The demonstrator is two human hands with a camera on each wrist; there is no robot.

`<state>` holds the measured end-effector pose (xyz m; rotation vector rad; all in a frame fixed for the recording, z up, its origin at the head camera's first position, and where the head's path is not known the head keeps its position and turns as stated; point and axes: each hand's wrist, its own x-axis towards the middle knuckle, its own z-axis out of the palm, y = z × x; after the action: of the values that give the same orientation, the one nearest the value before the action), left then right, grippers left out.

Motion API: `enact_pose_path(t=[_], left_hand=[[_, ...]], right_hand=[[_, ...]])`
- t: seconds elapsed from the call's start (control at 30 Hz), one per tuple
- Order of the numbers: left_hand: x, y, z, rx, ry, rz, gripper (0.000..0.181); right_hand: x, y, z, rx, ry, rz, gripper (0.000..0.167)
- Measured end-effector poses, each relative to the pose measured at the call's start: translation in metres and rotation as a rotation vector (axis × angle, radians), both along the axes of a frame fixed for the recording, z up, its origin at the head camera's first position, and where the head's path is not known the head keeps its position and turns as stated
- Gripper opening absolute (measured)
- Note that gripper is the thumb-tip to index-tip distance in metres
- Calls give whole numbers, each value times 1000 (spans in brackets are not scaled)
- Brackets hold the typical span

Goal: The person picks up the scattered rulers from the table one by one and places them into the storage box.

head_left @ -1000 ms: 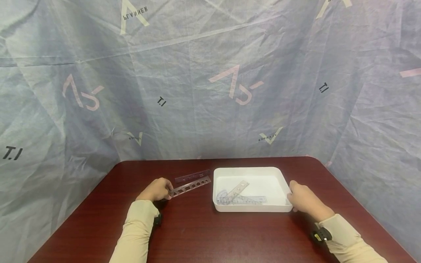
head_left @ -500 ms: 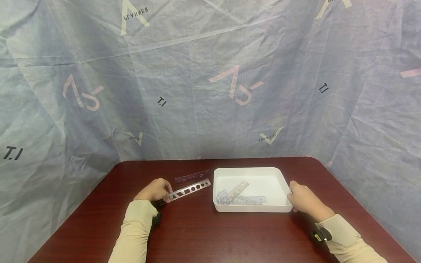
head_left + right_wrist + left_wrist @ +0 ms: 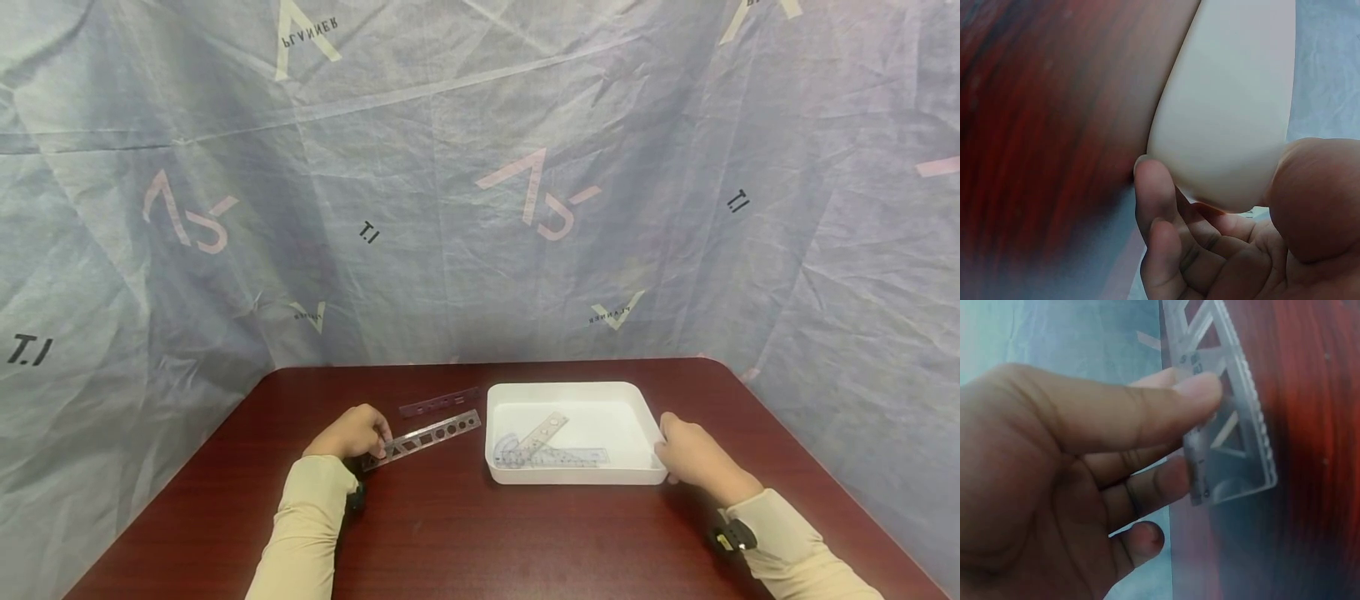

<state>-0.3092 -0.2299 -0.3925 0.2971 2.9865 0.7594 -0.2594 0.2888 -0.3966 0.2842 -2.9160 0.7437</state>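
My left hand (image 3: 352, 433) pinches a clear ruler (image 3: 446, 430) with cut-out shapes near its left end. In the left wrist view, the thumb lies across the near face of the ruler (image 3: 1241, 472), with other fingers behind it. Its far end points toward a white tray (image 3: 577, 477). My right hand (image 3: 697, 454) grips that tray at the right end. Close up in the right wrist view, fingers curl under the tray wall (image 3: 1229, 106), and the thumb side rests at the rim. A purplish ruler (image 3: 440, 403) lies on the table just behind the clear one.
Inside the tray, a clear ruler with holes (image 3: 546, 436) overlaps a bluish transparent ruler (image 3: 588, 456) with a rounded end. All stand on a dark red wooden table (image 3: 480, 542). A grey printed cloth (image 3: 450, 275) hangs around its back and sides.
The clear ruler's near end has shifted left and toward me, and its face has tilted. My left hand has moved slightly left with it. The right hand and tray have stayed put.
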Motion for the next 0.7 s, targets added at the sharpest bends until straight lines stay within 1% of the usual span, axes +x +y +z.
enact_pose_path(t=[0.2, 0.33, 0.63, 0.7], left_hand=[[0, 0, 3, 30, -14, -10, 19], [0, 1, 6, 33, -14, -14, 19], [-1, 1, 12, -9, 47, -23, 21], [-1, 0, 14, -8, 63, -17, 23]], right_hand=[[0, 0, 0, 2, 5, 0, 8], [-1, 0, 0, 6, 6, 1, 8], [0, 0, 0, 3, -4, 0, 8], [0, 0, 0, 5, 1, 2, 8]])
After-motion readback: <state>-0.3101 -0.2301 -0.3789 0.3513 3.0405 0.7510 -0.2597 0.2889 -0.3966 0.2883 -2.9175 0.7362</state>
